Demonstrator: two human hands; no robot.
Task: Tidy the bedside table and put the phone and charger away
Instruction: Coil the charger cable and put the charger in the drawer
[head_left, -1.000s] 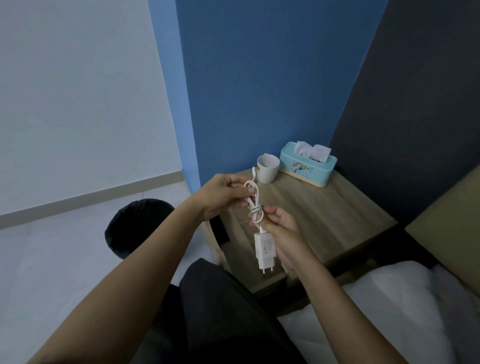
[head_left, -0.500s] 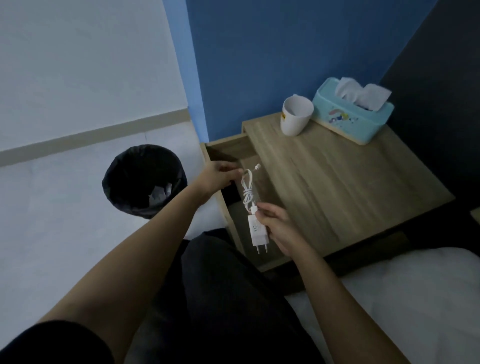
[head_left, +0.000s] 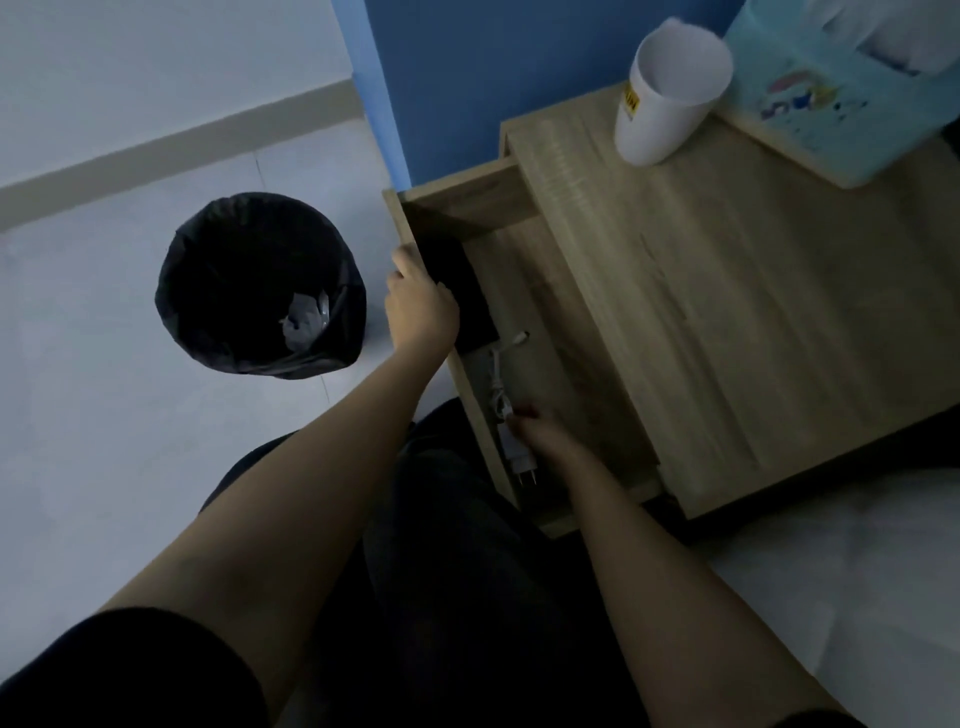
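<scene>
The bedside table (head_left: 753, 312) has its drawer (head_left: 556, 312) pulled out. A black phone (head_left: 467, 296) lies flat along the drawer's front wall. Behind it on the drawer floor lies the white charger (head_left: 514, 449), with its coiled cable (head_left: 496, 379) running toward the phone. My right hand (head_left: 550, 441) reaches into the drawer, fingertips closed on the charger's plug body. My left hand (head_left: 421, 306) lies over the drawer's front wall and the phone's edge; its fingers are hidden.
A white cup (head_left: 670, 88) and a light blue tissue box (head_left: 831, 93) stand at the back of the table top. A black-lined bin (head_left: 260, 286) with crumpled paper stands on the floor to the left. White bedding (head_left: 857, 597) lies at the right.
Both hands lowered the charger from the air into the drawer. My left hand let go of the cable and moved to the drawer's front wall. The view tilted down.
</scene>
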